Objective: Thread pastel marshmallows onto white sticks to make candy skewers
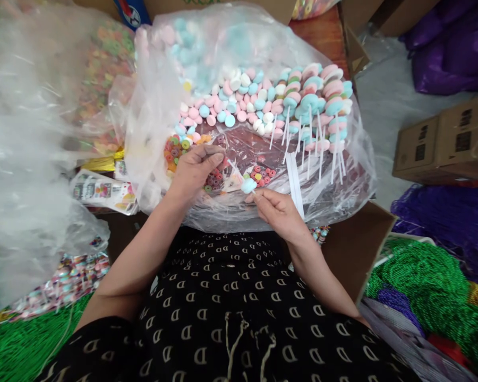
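My right hand [279, 209] pinches a thin stick, largely hidden by the fingers, with a pale blue, candy-like disc [248, 185] at its end. My left hand [197, 167] is closed with thumb and forefinger together; a hint of pink shows at the fingertips, too small to name. Under and beside the left hand lie small coloured rings [214, 180], purple, red and green. Between the hands is another little heap of red rings [263, 174]. White sticks [295, 185] lie bundled just beyond my right hand.
Pink, blue and white discs [230, 101] are heaped at the back of a clear plastic sheet [334, 204]. Finished-looking sticks threaded with discs [309, 103] lie at the right. Bags of rings [107, 69] stand left; cartons [446, 140] and green bead strands [422, 281] are at right.
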The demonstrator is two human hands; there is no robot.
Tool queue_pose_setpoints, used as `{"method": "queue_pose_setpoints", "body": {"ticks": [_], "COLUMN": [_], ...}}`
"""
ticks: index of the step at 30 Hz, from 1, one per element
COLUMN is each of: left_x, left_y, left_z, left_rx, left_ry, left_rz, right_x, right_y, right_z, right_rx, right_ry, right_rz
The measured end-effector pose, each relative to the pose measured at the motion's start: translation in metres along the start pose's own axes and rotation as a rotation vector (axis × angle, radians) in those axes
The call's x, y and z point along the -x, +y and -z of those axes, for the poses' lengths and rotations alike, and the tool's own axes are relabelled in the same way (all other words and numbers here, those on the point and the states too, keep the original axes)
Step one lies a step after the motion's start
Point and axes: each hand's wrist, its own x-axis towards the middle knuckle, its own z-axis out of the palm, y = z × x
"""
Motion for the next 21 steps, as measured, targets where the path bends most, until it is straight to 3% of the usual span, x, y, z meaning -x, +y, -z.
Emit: {"method": "queue_pose_setpoints", "body": {"ticks": [6, 11, 15, 18, 21], "left_x": [-0.001, 0.004, 0.006, 0.008, 0.011], "left_y": [0.006, 0.002, -0.008, -0.012, -0.012], "left_z": [-0.001, -0.009, -0.014, -0.012, -0.011], "left_rx": [0.264, 0.322, 0.202, -0.071, -0.270], "left_ry": [-0.051, -0.095, -0.059, -0.003, 0.021], "left_rz": [0.131, 0.124, -0.019, -0.223, -0.338], "right_x": [0.000, 0.002, 0.002, 0.002, 0.002], "right_y": [0.006, 0.006, 0.005, 0.003, 0.001], "right_z": [-0.007, -0.007, -0.008, -0.011, -0.015], "right_rx": [-0.011, -0.018, 0.012, 0.019, 0.021], "right_ry": [0.000, 0.011, 0.038, 0.059, 0.065], "right_rz": [0.015, -0.002, -0.016, -0.027, -0.016]}}
